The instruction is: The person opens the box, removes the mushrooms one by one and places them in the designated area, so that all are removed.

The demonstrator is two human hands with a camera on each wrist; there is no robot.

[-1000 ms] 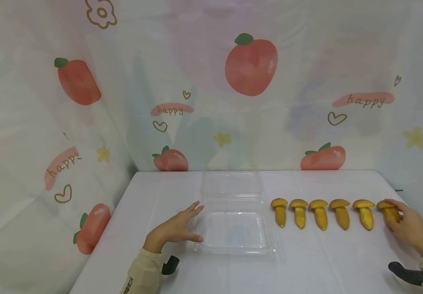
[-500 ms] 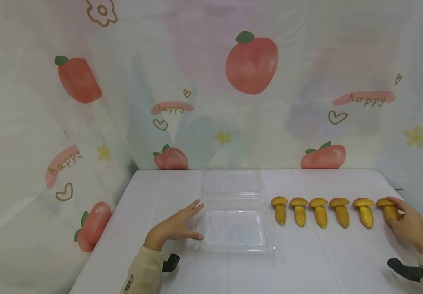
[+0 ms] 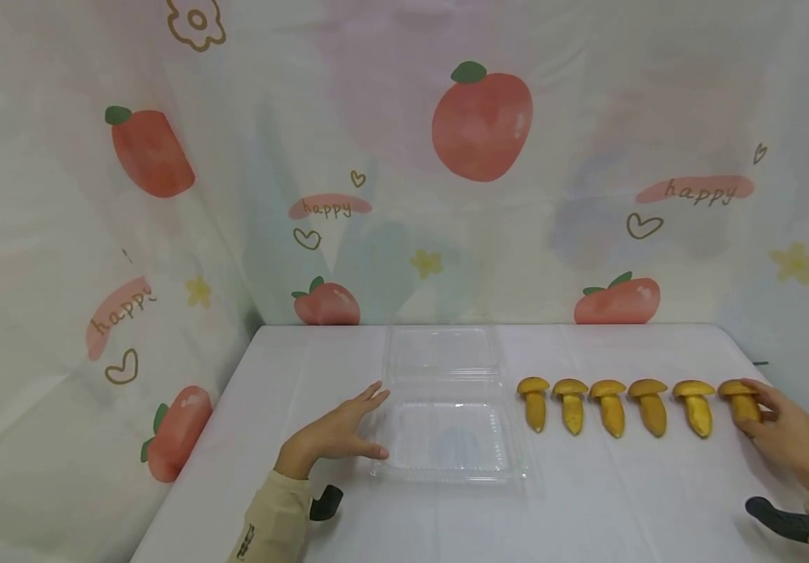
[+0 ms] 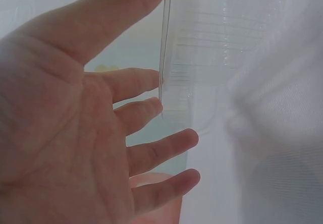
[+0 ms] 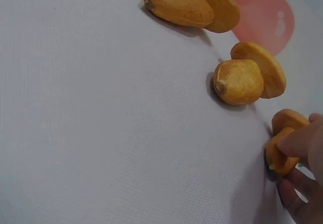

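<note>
A yellow-brown mushroom (image 3: 743, 403) lies on its side at the right end of a row. My right hand (image 3: 784, 438) pinches it; in the right wrist view the thumb (image 5: 298, 143) presses on its stem (image 5: 279, 156), with fingers on the other side. Several like mushrooms, such as the neighbouring one (image 3: 696, 410), continue the row leftward, caps pointing away from me. A clear plastic clamshell box (image 3: 446, 477) stands with its lid (image 3: 442, 352) laid back. My left hand (image 3: 334, 434) is at the box's left side, fingers spread, some fingertips at its edge (image 4: 165, 47).
A white cloth covers the table (image 3: 587, 516). Behind it and on the left hang printed curtains (image 3: 390, 141) with peach pictures. A black curved piece sticks out near each wrist, the right one (image 3: 780, 520) and the left one (image 3: 327, 503).
</note>
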